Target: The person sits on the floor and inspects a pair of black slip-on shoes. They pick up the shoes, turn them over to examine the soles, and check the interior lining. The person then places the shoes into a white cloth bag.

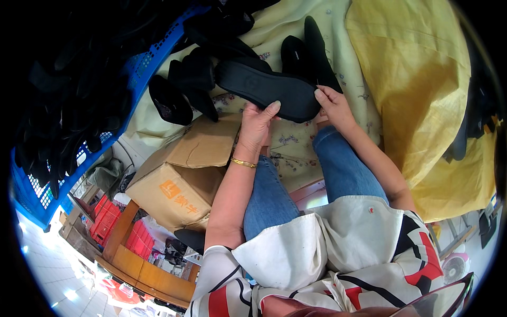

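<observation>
So I've got the black shoe (269,87) right between both hands, sole turned up at my head cam. My left hand (257,116) is closed on its near edge, thumb flat on top, other fingers tucked underneath. My right hand (335,108) has thumb and forefinger pinched nearly together at the shoe's right end; can't tell from out here if there's something tiny between them.

Just past the right fingertips there's a pair of dark shoes (314,53), and more black shoes (171,100) lie left of the left fingers, all on a flowery cloth (338,21). Farther left is a blue crate (140,71) piled with black stuff, and a cardboard box (174,179) sits below the left fingers.

Progress? One shoe in hand, plenty lying around, but no clue which ones are finished.
</observation>
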Demonstrator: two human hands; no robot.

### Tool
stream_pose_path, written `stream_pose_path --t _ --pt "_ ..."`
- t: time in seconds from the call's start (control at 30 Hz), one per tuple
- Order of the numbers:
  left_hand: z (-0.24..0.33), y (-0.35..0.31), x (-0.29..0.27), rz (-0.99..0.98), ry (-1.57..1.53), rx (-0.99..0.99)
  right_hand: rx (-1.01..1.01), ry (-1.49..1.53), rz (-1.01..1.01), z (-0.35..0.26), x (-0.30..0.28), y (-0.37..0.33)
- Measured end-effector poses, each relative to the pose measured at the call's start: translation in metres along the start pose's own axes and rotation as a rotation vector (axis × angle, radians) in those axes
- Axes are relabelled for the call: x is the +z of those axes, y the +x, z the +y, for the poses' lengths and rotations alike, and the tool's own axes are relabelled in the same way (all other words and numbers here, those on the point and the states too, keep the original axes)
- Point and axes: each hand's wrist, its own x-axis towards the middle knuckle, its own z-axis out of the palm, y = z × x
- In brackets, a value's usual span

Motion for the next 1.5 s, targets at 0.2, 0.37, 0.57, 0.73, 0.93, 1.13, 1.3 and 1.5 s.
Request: stream_pose_path --t 0.2,0.37,0.57,0.73,0.93,1.13,1.3,1.5 --pt "0.0003 -0.0002 -0.0011 -0.013 0.007 0.004 0.020 0.012 -0.012 0.0013 -0.0011 0.0013" --pt "-0.0019 0.0013 -0.0043 -0.028 0.001 0.000 0.017 0.024 -0.016 0.0019 -0.0010 0.0016" --pt "0.0012 -0.0002 0.0001 -0.008 0.027 0.009 -0.013 0.021 0.005 0.0027 0.0015 0.0013" --pt "-0.0007 0.0002 -0.0026 -0.014 0.026 0.007 -0.008 0.033 0.001 0.0046 0.0011 0.0021" --pt "0.0011 -0.0002 -0.0014 -0.011 0.027 -0.001 -0.039 0.015 0.011 0.0070 0.0016 0.0027" --pt "-0.0013 0.0006 -0.0035 -0.013 0.022 0.005 -0.024 0.018 0.000 0.0038 0.0010 0.0018" --pt "-0.0008 0.0007 -0.0031 -0.009 0.022 -0.002 -0.007 0.028 0.007 0.0013 0.0016 0.0009" --pt "0.0009 0.0005 -0.0025 -0.013 0.042 -0.012 0.021 0.044 -0.004 0.0010 0.0000 0.0007"
